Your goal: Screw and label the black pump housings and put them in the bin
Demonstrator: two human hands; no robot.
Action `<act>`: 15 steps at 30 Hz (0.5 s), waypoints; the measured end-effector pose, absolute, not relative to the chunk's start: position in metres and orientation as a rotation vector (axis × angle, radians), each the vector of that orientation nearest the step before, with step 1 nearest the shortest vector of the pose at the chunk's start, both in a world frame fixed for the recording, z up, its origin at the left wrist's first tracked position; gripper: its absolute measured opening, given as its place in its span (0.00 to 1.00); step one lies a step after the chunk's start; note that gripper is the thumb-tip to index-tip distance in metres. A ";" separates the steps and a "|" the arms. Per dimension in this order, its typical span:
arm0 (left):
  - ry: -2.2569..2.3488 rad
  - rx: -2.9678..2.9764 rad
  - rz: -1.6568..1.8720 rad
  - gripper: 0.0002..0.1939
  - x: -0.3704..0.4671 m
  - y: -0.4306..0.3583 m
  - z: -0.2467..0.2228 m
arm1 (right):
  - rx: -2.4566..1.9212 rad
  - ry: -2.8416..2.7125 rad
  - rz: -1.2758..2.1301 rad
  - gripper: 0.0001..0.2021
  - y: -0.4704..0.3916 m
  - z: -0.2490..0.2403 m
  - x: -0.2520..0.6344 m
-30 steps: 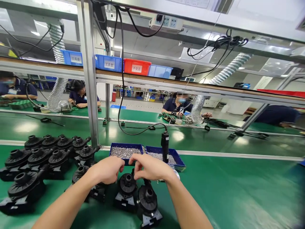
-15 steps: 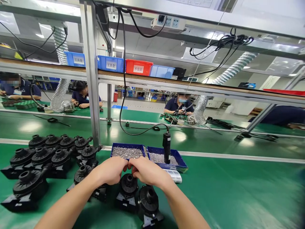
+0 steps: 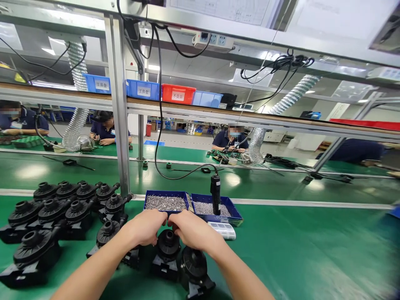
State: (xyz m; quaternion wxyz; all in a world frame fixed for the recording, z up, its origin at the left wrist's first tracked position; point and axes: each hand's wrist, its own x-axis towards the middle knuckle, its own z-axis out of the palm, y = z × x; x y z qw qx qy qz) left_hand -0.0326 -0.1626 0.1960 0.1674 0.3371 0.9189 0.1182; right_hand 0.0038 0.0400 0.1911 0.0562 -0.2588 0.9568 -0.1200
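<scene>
More clearly parted a second ago, the left hand and right hand now nearly meet, fingers curled, any grip impossible to tell, at the far side of a black blower housing on the green counter, suggesting both work there together.

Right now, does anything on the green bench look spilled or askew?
Nothing clearly stands out: the visible screws lie in their blue trays, and the black units stand nozzle-up, though some are partly hidden.
</scene>
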 end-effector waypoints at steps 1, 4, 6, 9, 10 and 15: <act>2.614 0.958 0.334 0.28 -0.033 -0.163 0.195 | -0.780 2.913 -0.371 0.16 0.039 0.191 0.006; 2.627 0.941 0.339 0.27 -0.034 -0.165 0.195 | -0.776 2.922 -0.390 0.17 0.035 0.192 0.009; 2.631 0.935 0.355 0.26 -0.035 -0.168 0.198 | -0.754 2.925 -0.383 0.17 0.033 0.192 0.009; 2.589 0.911 0.498 0.26 -0.032 -0.175 0.205 | -0.693 2.944 -0.338 0.18 0.029 0.193 0.009; 2.565 0.899 0.561 0.26 -0.029 -0.177 0.207 | -0.679 2.950 -0.322 0.18 0.028 0.193 0.010; 2.556 0.911 0.609 0.21 -0.008 -0.177 0.214 | -0.710 2.940 -0.345 0.23 0.028 0.195 0.009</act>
